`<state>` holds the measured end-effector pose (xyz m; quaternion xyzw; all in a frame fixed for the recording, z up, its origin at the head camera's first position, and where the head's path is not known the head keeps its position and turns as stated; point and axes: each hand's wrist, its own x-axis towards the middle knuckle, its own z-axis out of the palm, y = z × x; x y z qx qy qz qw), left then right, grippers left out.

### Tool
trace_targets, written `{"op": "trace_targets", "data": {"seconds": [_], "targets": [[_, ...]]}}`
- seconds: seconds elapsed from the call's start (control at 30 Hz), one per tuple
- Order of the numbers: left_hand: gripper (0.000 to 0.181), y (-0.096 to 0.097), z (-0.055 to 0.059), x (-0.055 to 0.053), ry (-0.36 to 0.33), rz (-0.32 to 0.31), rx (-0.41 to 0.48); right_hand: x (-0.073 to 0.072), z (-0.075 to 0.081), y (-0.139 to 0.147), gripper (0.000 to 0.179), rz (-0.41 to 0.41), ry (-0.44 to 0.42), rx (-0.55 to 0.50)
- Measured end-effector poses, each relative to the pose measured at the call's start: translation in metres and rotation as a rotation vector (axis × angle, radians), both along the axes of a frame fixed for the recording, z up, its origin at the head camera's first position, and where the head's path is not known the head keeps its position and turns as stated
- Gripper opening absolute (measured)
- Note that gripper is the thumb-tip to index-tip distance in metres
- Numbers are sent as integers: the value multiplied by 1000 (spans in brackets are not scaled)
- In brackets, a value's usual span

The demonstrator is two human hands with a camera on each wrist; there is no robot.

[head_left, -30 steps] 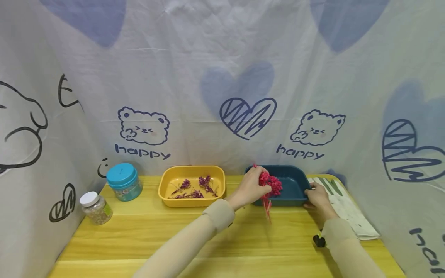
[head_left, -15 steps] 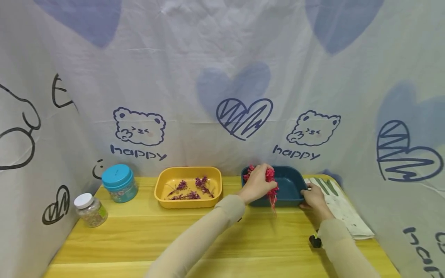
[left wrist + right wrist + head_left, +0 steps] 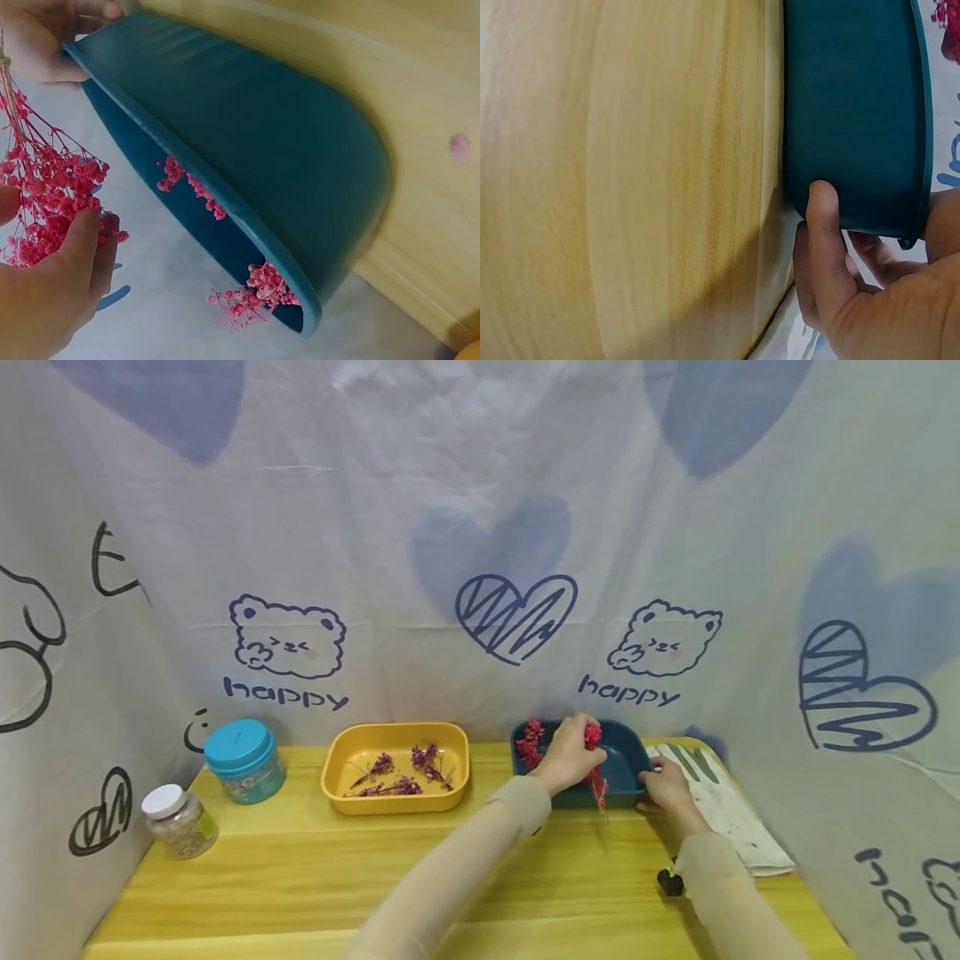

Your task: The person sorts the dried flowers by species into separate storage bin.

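Note:
My left hand (image 3: 572,755) is over the dark teal tray (image 3: 624,760) and holds a bunch of small red dried flowers (image 3: 56,191). The bunch's thin stems hang past the tray's front rim in the head view. More red flowers (image 3: 529,742) lie inside the tray's left end; in the left wrist view, some of these loose sprigs (image 3: 262,291) poke above the rim. At the tray's right end my right hand (image 3: 670,785) grips the corner, one finger (image 3: 825,225) lying along the outer wall in the right wrist view.
A yellow tray (image 3: 397,807) with several purple dried sprigs stands to the left. Farther left are a blue-lidded jar (image 3: 243,760) and a white-capped jar (image 3: 180,822). On the right lie a white cloth (image 3: 738,818) and a small black object (image 3: 670,882). A printed curtain hangs behind.
My left hand has moved right across the teal tray with the red bunch, uncovering red flowers at the tray's left end. The right hand keeps its hold. The head view has shifted slightly.

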<state>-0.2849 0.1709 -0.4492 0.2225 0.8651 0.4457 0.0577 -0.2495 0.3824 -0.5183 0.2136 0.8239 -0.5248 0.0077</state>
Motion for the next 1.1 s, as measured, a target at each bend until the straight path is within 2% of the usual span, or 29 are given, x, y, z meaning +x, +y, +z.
{"op": "trace_targets", "data": {"seconds": [0.3, 0.47, 0.67, 0.77, 0.9, 1.1], "targets": [[42, 15, -12, 3, -22, -34, 28, -1, -5, -4, 41, -1, 0, -16], [42, 25, -19, 4, 28, -12, 52, -1, -6, -6, 40, 17, 4, -11], [59, 27, -27, 3, 70, -81, 41, -2, -9, -7, 37, 26, -2, -11], [62, 23, -27, -1, 66, -97, 60, -4, -9, -7, 37, 36, 14, -26], [55, 18, -23, -5, 57, -82, 80, -5, -7, -3, 36, 44, 25, -27], [48, 8, -15, -4, 38, -20, 102, -1, -3, 8, 48, 74, 21, 89]]}}
